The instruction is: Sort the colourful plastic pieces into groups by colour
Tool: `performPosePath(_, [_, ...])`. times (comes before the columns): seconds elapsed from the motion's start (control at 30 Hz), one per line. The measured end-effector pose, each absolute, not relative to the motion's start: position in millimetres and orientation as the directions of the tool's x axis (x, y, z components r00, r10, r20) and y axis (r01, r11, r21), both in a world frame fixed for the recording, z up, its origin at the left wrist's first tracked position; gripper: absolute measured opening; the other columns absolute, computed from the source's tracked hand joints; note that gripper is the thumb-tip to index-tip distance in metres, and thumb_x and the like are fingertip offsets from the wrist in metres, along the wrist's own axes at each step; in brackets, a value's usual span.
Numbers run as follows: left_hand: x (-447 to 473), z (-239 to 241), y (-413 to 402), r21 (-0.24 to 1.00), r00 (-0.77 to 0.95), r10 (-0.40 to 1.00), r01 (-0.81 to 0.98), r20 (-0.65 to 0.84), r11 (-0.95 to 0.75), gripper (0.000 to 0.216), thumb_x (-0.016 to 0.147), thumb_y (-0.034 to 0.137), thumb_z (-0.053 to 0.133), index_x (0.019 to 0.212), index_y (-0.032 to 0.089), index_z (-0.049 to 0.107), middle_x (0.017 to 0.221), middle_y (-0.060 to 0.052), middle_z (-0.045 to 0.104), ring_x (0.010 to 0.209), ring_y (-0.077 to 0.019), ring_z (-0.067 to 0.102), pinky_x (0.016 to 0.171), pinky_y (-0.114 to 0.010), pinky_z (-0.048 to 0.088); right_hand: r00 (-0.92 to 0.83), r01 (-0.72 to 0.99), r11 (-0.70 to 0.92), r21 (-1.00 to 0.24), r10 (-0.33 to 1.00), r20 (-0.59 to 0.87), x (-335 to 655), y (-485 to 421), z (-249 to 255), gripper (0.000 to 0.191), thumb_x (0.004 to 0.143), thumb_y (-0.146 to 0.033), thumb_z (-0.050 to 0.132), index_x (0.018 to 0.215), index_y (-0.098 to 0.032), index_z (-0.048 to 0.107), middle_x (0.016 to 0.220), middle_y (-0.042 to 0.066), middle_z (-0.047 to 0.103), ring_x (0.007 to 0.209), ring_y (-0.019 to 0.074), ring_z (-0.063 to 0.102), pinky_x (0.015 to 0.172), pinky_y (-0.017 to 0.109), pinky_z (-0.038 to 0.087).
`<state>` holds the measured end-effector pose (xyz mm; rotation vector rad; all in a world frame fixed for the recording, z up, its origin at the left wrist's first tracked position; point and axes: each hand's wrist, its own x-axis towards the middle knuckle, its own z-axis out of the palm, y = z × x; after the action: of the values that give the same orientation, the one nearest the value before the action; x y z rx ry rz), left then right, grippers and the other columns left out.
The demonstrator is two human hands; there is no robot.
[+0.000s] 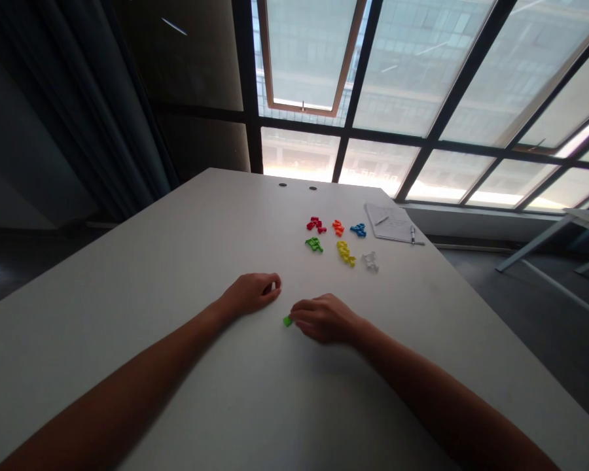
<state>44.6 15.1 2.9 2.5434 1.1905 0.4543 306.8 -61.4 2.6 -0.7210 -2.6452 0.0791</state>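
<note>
My right hand (324,318) is low over the white table, fingers drawn together at a small green block (287,321). The block shows at the fingertips; its far end is covered by them. To the left and a little farther away, my left hand (252,292) rests on the tabletop, curled, with thumb and forefinger meeting in a loop. Nothing shows inside that loop. Beyond both hands lies a pile of green blocks (314,244), similar in colour to the piece at my right hand.
Small piles of red (315,224), orange (338,227), blue (358,229), yellow (345,254) and white blocks (371,261) lie farther back on the table (177,261). Papers (392,224) and a marker (413,235) are near the right edge. Windows stand behind.
</note>
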Motion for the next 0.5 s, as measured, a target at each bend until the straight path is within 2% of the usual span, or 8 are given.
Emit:
performPosePath(0.2, [44.6,2.7,15.6,0.405,0.617,0.773,0.676,0.146,-0.616,0.018,0.095,0.039,0.055,0.096,0.026,0.067,0.073,0.004,0.069,0.065,-0.0143,0.06,0.061,-0.025,0.037,-0.621,0.666,0.689,-0.287,0.725,0.299,326.9,-42.0,-1.5,0.026,0.104,-0.026,0.052,0.124,-0.026,0.069,0.125,0.006,0.072,0.098,0.0156,0.072,0.086,0.025,0.052])
performPosePath(0.37, [44.5,3.7,15.3,0.41,0.615,0.776,0.677,0.14,-0.611,0.017,0.095,0.038,0.055,0.097,0.026,0.067,0.073,0.004,0.069,0.064,-0.0141,0.06,0.061,-0.025,0.036,-0.487,0.784,0.558,-0.27,0.824,0.289,327.9,-32.9,-6.6,0.031,0.106,-0.026,0.047,0.129,-0.027,0.068,0.129,0.005,0.071,0.104,0.0174,0.072,0.089,0.027,0.054])
performPosePath(0.5, [44.2,3.2,15.7,0.406,0.621,0.77,0.673,0.145,-0.619,0.017,0.095,0.039,0.055,0.097,0.026,0.067,0.074,0.004,0.069,0.065,-0.0142,0.06,0.062,-0.025,0.036,-0.334,0.864,0.435,-0.253,0.872,0.359,323.3,-36.1,-3.7,0.04,0.103,-0.024,0.049,0.141,-0.025,0.06,0.139,0.008,0.065,0.108,0.019,0.07,0.092,0.03,0.055])
